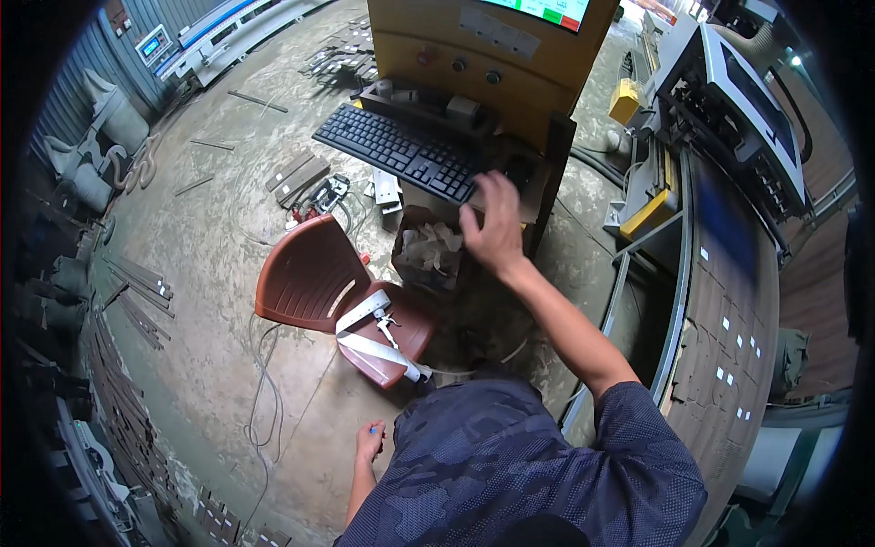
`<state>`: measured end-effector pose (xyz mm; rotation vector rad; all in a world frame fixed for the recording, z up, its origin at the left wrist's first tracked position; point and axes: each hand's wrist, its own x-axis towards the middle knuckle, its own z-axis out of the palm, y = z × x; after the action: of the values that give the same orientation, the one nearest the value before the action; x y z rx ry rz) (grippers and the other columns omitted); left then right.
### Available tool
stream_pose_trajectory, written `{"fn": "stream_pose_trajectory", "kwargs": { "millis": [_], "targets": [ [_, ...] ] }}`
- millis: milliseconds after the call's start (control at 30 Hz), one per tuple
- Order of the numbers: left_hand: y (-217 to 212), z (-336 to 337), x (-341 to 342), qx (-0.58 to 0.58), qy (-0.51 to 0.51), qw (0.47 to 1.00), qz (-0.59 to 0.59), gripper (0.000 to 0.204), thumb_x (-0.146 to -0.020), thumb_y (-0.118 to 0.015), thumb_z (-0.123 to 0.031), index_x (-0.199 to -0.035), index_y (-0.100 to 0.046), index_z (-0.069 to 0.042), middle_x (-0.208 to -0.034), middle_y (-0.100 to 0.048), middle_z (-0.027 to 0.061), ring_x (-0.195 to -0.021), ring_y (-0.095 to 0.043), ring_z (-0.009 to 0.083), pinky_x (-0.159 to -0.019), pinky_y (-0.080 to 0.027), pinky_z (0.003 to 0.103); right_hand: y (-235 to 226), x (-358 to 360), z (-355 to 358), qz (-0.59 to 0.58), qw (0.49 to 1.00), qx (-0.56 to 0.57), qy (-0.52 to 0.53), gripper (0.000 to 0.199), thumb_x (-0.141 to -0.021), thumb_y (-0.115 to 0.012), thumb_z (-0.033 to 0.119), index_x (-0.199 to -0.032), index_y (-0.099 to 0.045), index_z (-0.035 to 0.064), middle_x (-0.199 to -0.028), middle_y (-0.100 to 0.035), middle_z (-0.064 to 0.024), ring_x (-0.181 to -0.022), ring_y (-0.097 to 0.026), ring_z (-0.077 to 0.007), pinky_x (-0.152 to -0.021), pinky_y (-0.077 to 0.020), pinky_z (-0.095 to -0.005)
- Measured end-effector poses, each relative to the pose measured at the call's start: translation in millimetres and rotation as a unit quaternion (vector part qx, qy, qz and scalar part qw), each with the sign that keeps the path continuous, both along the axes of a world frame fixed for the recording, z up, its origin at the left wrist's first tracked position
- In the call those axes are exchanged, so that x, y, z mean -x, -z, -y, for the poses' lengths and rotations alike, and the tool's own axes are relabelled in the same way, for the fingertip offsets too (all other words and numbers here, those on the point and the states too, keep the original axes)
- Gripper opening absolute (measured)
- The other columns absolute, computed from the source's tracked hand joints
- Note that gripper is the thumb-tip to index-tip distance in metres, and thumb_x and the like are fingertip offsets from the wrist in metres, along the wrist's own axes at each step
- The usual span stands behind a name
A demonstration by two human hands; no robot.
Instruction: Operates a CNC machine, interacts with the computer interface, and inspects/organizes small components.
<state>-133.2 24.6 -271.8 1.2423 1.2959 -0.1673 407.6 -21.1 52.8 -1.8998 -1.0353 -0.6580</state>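
Low at the person's side, left hand [369,443] pinches a small blue object [372,428], grip closed. Ahead, brown plastic chair [314,278] carries a pale strip [363,313]. Right hand [497,228] hovers fingers spread, holding nothing, over black keyboard [398,150]. Behind: yellow console [492,64], pale rectangular label [499,34].

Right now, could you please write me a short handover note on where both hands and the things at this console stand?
Right hand: raised and blurred, reaching toward the near end of the black keyboard on the yellow console; it holds nothing that shows.
Left hand: low at the person's side, closed around a small blue thing; what it is, is too small to tell.
Beside the console: a brown plastic chair with pale strips on its seat.
Done: nothing shown as finished. Left: the hand has not clearly reached the keys.
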Motion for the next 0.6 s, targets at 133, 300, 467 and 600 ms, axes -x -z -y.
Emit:
{"fn": "stream_pose_trajectory", "kwargs": {
  "millis": [133, 300, 467, 600],
  "targets": [
    [6.5, 18.5, 19.8, -0.06, 0.05, 0.997, 0.003, 0.028, -0.097, -0.069, -0.035, -0.099, -0.07, -0.007, -0.07, -0.064, 0.0045, -0.045, -0.052, 0.0139, -0.041, -0.042, 0.032, 28.0, -79.4, -13.8, 0.009, 0.956, 0.116, 0.269, 0.069, -0.092, -0.068, 0.034, -0.143, -0.043, -0.0055, -0.143, -0.046, -0.0357, -0.135, -0.043, -0.0513, -0.117, -0.0316, -0.0578],
    [-3.6, 38.2, 51.6, -0.006, 0.07, 0.992, -0.105, 0.025, -0.094, -0.069, -0.031, -0.096, -0.07, -0.006, -0.069, -0.066, 0.0055, -0.048, -0.056, 0.0159, -0.045, -0.047, 0.035, 50.7, -100.2, -6.9, 0.01, 0.95, 0.133, 0.283, 0.068, -0.09, -0.067, 0.032, -0.14, -0.045, -0.0081, -0.141, -0.048, -0.0337, -0.134, -0.044, -0.0497, -0.117, -0.0287, -0.0619],
    [16.1, 52.0, 75.2, 0.078, -0.046, 0.992, -0.086, 0.023, -0.095, -0.067, -0.028, -0.093, -0.072, -0.006, -0.07, -0.067, 0.0058, -0.051, -0.057, 0.0159, -0.047, -0.046, 0.035, 46.8, -104.8, -8.6, -0.003, 0.966, 0.087, 0.243, 0.061, -0.087, -0.068, 0.025, -0.136, -0.049, -0.0067, -0.137, -0.052, -0.0322, -0.132, -0.046, -0.0495, -0.117, -0.0305, -0.0585],
    [-0.5, 44.7, 48.1, 0.043, 0.059, 0.993, -0.088, 0.022, -0.095, -0.066, -0.026, -0.101, -0.072, -0.006, -0.075, -0.068, 0.0063, -0.051, -0.056, 0.0153, -0.046, -0.045, 0.034, 51.8, -113.6, -6.0, -0.021, 0.966, 0.083, 0.245, 0.06, -0.086, -0.069, 0.024, -0.135, -0.05, -0.0047, -0.134, -0.054, -0.0312, -0.129, -0.048, -0.0493, -0.115, -0.0331, -0.0568]
  ]
}}
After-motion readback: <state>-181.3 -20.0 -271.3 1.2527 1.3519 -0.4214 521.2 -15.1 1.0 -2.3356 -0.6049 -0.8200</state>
